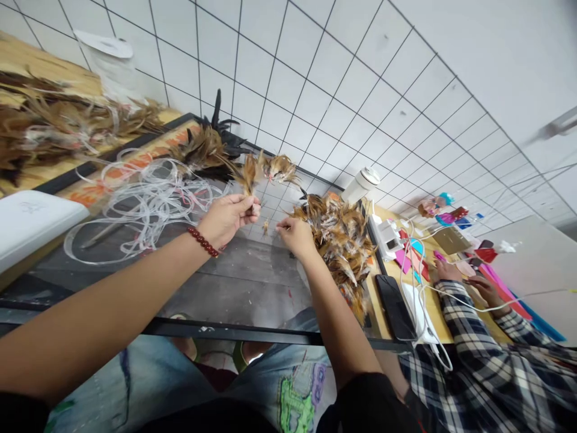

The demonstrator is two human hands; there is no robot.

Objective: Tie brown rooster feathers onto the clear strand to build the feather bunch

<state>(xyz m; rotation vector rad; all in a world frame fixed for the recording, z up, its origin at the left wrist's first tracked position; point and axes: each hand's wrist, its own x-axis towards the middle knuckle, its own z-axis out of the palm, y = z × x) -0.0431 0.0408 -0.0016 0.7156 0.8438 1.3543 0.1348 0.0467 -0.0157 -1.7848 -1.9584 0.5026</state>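
Note:
My left hand (232, 218), with a dark red bead bracelet on its wrist, pinches the base of a small tuft of brown feathers (247, 174). The feathers point up and away from me. My right hand (295, 236) is closed in a pinch over the glass tabletop, and anything between its fingertips is too small to make out. A tiny tan scrap (265, 227) lies on the glass between both hands. Just right of my right hand is a heap of brown feathers (336, 231). Another feather tuft (280, 168) lies beyond my hands.
Coiled clear plastic tubing (148, 201) lies at left, near a white box (40, 222) and more feathers (67, 129). A white bottle (362, 183), a phone (395, 308) and cables stand or lie at right. A co-worker's plaid sleeve (466, 316) is farther right. A tiled wall rises behind.

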